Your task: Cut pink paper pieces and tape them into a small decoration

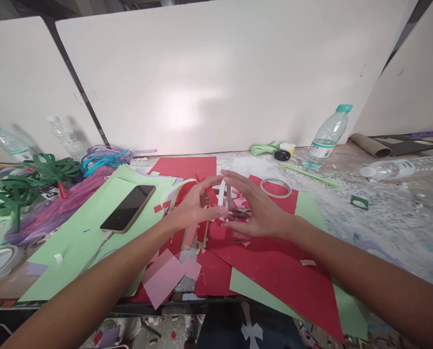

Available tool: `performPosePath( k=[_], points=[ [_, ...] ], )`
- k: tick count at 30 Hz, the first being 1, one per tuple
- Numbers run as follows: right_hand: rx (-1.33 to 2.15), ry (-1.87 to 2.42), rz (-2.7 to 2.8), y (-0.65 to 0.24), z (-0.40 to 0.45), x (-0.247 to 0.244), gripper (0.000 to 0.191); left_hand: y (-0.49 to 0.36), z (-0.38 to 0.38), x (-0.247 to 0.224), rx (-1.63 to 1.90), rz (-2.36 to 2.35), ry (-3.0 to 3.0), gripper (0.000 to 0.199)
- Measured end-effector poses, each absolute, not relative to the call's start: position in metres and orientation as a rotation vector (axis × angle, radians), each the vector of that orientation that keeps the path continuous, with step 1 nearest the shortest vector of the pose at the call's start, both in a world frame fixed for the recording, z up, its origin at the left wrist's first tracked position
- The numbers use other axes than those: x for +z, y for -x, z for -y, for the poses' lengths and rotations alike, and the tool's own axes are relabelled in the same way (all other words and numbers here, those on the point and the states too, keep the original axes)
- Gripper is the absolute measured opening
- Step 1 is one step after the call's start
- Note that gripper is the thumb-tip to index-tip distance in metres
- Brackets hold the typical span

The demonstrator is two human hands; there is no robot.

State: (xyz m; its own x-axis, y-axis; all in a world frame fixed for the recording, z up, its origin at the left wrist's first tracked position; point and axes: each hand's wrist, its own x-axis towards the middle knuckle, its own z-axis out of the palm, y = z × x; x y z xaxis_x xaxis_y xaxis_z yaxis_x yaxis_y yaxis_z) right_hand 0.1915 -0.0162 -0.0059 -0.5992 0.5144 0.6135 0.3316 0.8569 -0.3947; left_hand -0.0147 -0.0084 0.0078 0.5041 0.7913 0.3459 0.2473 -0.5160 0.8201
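My left hand (194, 206) and my right hand (262, 208) face each other above the red paper (260, 257). Between their curled fingertips stands a narrow white ring (221, 195), seen nearly edge-on, which looks like a roll of tape. Thumb and fingers of both hands close around it. Small scissors (241, 212) lie just beneath my right fingers, partly hidden. Beyond my right hand a second roll of tape (275, 188) rests flat on red paper. Pink paper pieces (165, 278) and thin cut strips lie below my left hand.
On green paper (71, 252) at left lies a phone (129, 208) with its cable attached. Dark green paper curls (51, 167) and a large tape roll (0, 261) are farther left. A water bottle (327, 138) leans at back right; another bottle (401, 168) lies flat.
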Motion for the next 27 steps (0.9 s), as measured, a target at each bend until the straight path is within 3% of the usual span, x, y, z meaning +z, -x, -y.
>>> performPosePath(
  k=[5, 9, 15, 21, 27],
  points=[
    [1.004, 0.818, 2.01, -0.19, 0.021, -0.005, 0.083, 0.011, 0.011, 0.004, 0.971, -0.872, -2.314, 0.077],
    [1.21, 0.805, 1.963, -0.186, 0.023, 0.0, 0.079, 0.009, 0.013, 0.0, 1.023, -0.901, -2.372, 0.074],
    [1.11, 0.981, 1.987, -0.188, 0.018, 0.002, 0.071, 0.015, 0.01, 0.004, 0.984, -0.9, -2.419, 0.074],
    [0.903, 1.153, 2.023, -0.19, 0.015, -0.001, 0.063, 0.011, 0.005, 0.003, 1.2, -0.966, -2.283, 0.036],
    [0.662, 1.277, 1.939, -0.187, 0.015, -0.004, 0.064, 0.004, 0.012, 0.009, 1.067, -1.067, -2.006, 0.02]
  ],
)
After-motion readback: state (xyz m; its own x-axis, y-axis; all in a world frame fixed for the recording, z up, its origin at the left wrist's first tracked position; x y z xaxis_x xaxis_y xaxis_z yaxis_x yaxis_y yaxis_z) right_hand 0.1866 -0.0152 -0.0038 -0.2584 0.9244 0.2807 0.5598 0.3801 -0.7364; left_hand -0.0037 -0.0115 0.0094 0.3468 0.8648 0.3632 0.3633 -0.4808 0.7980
